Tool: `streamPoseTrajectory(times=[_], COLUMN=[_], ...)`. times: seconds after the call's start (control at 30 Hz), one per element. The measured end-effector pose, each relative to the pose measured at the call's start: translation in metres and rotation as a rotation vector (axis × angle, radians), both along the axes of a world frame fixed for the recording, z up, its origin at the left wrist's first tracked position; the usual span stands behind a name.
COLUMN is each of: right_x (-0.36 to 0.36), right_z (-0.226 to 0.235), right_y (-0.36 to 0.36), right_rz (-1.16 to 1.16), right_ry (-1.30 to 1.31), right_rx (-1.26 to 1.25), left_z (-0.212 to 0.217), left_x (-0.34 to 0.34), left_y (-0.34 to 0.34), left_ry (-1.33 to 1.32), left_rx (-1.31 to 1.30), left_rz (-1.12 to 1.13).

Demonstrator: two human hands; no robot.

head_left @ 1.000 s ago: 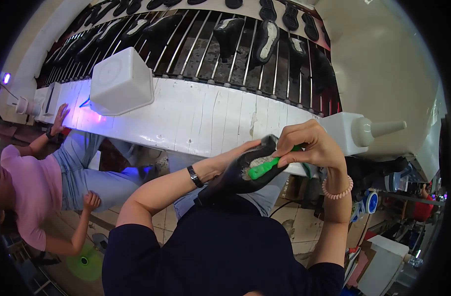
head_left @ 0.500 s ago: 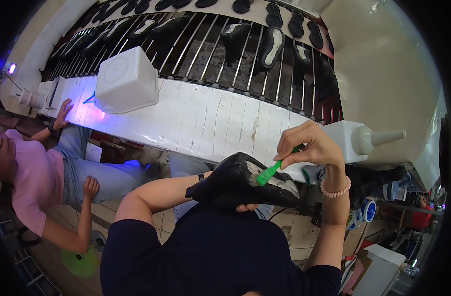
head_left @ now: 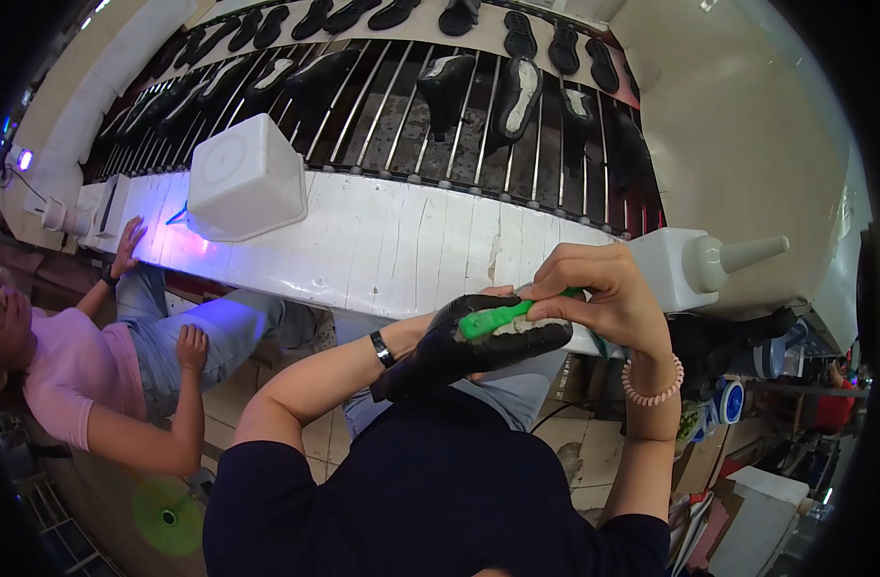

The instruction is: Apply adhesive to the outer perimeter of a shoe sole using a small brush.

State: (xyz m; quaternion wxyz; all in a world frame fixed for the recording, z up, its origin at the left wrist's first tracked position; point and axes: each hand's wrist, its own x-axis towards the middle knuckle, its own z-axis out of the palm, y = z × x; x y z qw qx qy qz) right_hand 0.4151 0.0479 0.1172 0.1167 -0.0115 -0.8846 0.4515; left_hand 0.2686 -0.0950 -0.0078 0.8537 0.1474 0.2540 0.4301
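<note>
A black shoe (head_left: 440, 361) is held sole-up in front of me, just below the edge of a white workbench (head_left: 402, 250). My left hand (head_left: 493, 293) is mostly hidden inside or behind the shoe; only a fingertip shows at its top, and a dark watch sits on that wrist. My right hand (head_left: 608, 298) grips a green brush (head_left: 493, 319) whose head rests on the pale inner part of the sole. A pink bead bracelet circles my right wrist.
A white square tub (head_left: 246, 183) stands on the bench at the left. A white squeeze bottle with a nozzle (head_left: 695, 264) lies at the right. Behind, a metal rack (head_left: 411, 106) carries several black shoes. A person in a pink top (head_left: 84, 375) sits at my left.
The shoe has risen and tilted toward the bench edge. My right hand moved the green brush along the sole, now lying flatter on it.
</note>
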Motion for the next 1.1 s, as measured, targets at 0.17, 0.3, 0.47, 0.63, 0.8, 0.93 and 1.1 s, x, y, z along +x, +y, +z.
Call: streamPoseTrajectory(times=[0.17,0.3,0.47,0.63,0.8,0.93,1.1], right_x=[-0.007,-0.013,-0.019,0.011,0.057,0.076,0.060], right_z=[0.001,0.001,0.002,-0.013,-0.095,-0.175,-0.280], right_y=[0.000,0.016,0.048,0.092,0.090,0.050,-0.006], right_rz=[-0.058,0.092,0.275,0.190,-0.063,-0.173,-0.057], right_ry=[0.051,0.005,-0.179,-0.338,-0.060,0.148,0.410], right_rx=[0.023,-0.034,-0.157,-0.217,-0.639,-1.001,-1.559], left_z=[-0.014,-0.025,-0.017,-0.054,-0.025,-0.054,-0.052], left_x=[-0.003,-0.005,-0.003,-0.021,-0.051,-0.088,-0.077], left_y=[-0.003,-0.010,-0.018,0.001,0.000,-0.005,-0.016], left_ry=[-0.110,-0.253,-0.467,-0.711,0.325,1.594,1.873], left_rx=[-0.086,0.010,0.030,0.019,-0.073,0.139,0.047], left_rz=[0.023,-0.009,-0.119,-0.249,0.496,0.462,0.405])
